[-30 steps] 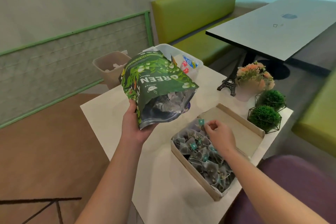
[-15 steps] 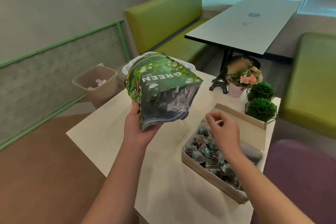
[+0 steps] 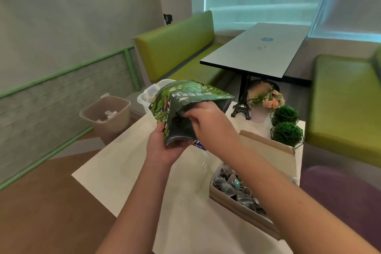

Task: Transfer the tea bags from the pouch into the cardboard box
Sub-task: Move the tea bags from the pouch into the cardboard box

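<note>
Left hand: we see the left hand point(image 3: 165, 146) gripping the pouch point(image 3: 185, 105) from below, thumb on its left edge and fingers curled under the bottom corner, holding it up above the table point(image 3: 127, 171).
Right hand: the right hand point(image 3: 208, 121) is at the pouch's open mouth with fingers bent inward; we cannot tell whether they pinch a tea bag or the pouch's lip, as the fingertips are blurred.
Pouch: dark green with leaf print and white lettering, tipped so its opening faces us and slightly right; the dark interior shows, contents unclear.
Box: the cardboard box point(image 3: 268, 150) sits on the table's right part, below and right of the pouch, its flap open toward the far side.
Tea bags: a heap of tea bags point(image 3: 235, 186) lies in the near end of the box, partly hidden by the right forearm.
Table extras: a small Eiffel Tower model point(image 3: 241, 107), a flower pot point(image 3: 266, 99) and two round green plants point(image 3: 286, 123) stand at the far right edge; a clear tub point(image 3: 147, 97) sits behind the pouch.
Room: a bin point(image 3: 107, 115) stands on the floor to the left; a green bench point(image 3: 177, 47) and a grey table point(image 3: 257, 51) lie beyond.
</note>
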### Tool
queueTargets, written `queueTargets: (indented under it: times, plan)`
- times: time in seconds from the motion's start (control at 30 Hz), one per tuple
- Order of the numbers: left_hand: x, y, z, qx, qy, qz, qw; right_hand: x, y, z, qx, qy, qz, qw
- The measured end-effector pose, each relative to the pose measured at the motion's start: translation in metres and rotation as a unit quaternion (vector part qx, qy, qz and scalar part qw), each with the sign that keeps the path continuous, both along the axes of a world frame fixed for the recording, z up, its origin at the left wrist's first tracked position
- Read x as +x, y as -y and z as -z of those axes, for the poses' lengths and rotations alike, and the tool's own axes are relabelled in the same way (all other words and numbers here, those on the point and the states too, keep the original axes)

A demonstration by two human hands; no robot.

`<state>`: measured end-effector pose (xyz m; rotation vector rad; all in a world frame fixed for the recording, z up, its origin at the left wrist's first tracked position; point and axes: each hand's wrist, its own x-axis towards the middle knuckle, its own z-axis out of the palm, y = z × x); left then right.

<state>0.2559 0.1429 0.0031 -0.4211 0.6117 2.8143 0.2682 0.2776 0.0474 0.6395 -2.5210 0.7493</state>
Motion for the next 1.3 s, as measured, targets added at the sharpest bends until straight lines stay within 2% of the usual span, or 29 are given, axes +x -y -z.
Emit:
queueTargets:
  times: [0.13,0.27,0.53,0.73,0.83,0.97,1.1,1.2,1.3]
  plan:
    - [0.005,-0.003,-0.006,-0.040,0.005,-0.001,0.999,-0.024,0.023,-0.024,0.190,0.146,0.021,0.971]
    - [0.005,-0.003,-0.007,-0.049,-0.003,0.013,0.999,-0.032,0.031,-0.030,0.246,0.190,0.000,0.950]
    - [-0.001,-0.001,-0.008,-0.061,0.010,0.009,0.998,-0.041,0.030,-0.024,0.240,0.184,0.017,0.953]
    - [-0.010,-0.005,-0.003,-0.045,0.008,0.016,0.999,-0.039,0.015,-0.010,0.232,0.123,0.032,0.964]
    - [-0.013,-0.008,-0.001,-0.031,-0.004,0.029,0.999,-0.025,-0.007,-0.005,0.157,0.104,0.019,0.982]
    - [-0.018,-0.012,0.005,-0.072,-0.035,0.052,0.995,0.004,-0.040,0.007,-0.067,0.149,0.029,0.986]
    - [-0.022,-0.017,0.020,-0.078,-0.027,0.054,0.995,0.025,-0.074,0.026,-0.225,0.201,0.050,0.952]
    - [-0.023,-0.019,0.031,-0.080,-0.027,0.049,0.995,0.036,-0.102,0.044,-0.328,0.284,0.040,0.900]
    - [-0.021,-0.023,0.039,-0.087,-0.030,0.053,0.994,0.039,-0.130,0.076,-0.358,0.352,0.068,0.862]
